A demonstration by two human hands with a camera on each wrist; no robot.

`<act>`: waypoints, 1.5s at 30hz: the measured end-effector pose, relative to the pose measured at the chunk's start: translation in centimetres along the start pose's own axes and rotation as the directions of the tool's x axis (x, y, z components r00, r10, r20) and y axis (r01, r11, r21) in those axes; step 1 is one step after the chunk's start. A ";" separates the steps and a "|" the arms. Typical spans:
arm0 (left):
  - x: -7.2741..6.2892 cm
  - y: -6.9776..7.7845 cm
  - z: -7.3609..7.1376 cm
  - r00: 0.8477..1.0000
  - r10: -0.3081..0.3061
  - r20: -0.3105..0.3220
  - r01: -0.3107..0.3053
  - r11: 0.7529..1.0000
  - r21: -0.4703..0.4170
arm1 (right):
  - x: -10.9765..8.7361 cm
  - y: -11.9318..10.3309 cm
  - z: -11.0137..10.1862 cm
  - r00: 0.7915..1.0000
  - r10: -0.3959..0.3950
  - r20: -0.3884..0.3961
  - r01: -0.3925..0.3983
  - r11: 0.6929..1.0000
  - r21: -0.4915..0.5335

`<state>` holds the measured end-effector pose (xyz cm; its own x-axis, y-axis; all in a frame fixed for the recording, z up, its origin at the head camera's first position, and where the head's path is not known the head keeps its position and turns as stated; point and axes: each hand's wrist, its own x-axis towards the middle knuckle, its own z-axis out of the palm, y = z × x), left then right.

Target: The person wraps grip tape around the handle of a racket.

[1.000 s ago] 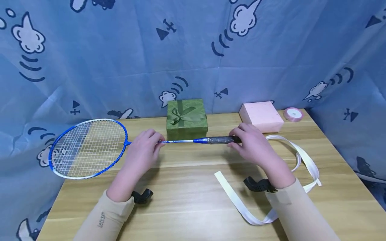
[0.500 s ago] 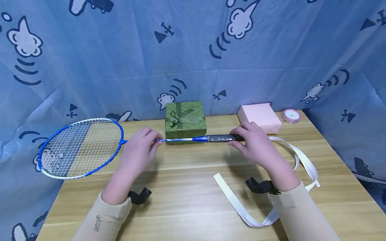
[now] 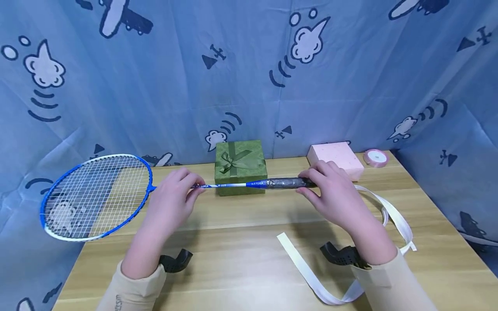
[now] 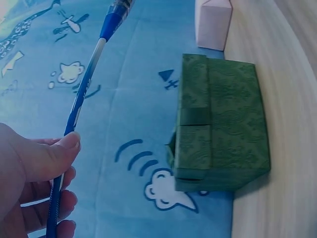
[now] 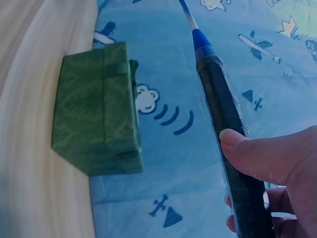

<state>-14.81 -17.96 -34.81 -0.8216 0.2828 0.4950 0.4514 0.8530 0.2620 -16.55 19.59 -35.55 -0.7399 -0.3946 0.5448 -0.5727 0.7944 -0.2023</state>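
A blue and white badminton racket [image 3: 229, 185] is held level above the table by both hands, its strung head out to the left. The left hand [image 3: 173, 196] pinches the thin shaft between thumb and fingers, near the head; the left wrist view shows the thumb [image 4: 62, 153] lying along the shaft. Toward the other end, the right hand [image 3: 330, 190] grips the black wrapped handle [image 5: 233, 124], thumb on top and fingers curled behind it. Palm and fingers cover the butt of the handle in the head view. Behind the shaft stands a green gift box [image 3: 245, 166] with a bow.
A pink box [image 3: 338, 157] and a roll of pink ribbon [image 3: 375, 158] stand at the back right of the wooden table [image 3: 233, 268]. A loose white ribbon [image 3: 307, 270] curls under and around the right forearm. A blue patterned curtain [image 3: 175, 86] hangs behind.
The racket has shifted left in view, and the left hand has moved left with it. The right hand keeps its hold on the handle. The camera has tilted slightly upward.
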 end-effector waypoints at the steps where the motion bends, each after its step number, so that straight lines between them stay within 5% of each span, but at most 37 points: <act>1: -0.2 0.1 -0.1 1.000 0.007 -0.007 -0.007 1.000 -0.001 | -0.1 -0.1 -0.1 1.000 -0.003 -0.002 0.003 1.000 0.001; 8: 0.0 0.3 -1.4 0.992 0.077 -0.101 -0.079 0.997 -0.011 | 0.3 -0.5 -0.8 0.999 -0.017 -0.035 0.017 1.000 0.011; 23: 0.3 0.8 -2.6 0.979 0.139 -0.152 -0.141 0.990 0.000 | 0.4 -1.3 -2.5 0.993 -0.045 -0.106 0.048 0.998 0.027; 31: 0.0 0.6 -3.0 0.951 0.175 -0.256 -0.190 0.981 -0.037 | 0.6 -1.7 -2.8 0.984 -0.083 -0.161 0.094 0.993 0.065; 45: 0.4 1.3 -2.9 0.947 0.210 -0.244 -0.224 0.974 -0.028 | 0.7 -2.0 -2.8 0.971 -0.087 -0.224 0.112 0.989 0.098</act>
<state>-13.55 -18.03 -31.88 -0.5978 0.3400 0.7260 0.6332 0.7556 0.1675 -14.95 18.97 -32.47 -0.5890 -0.3488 0.7290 -0.6836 0.6962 -0.2192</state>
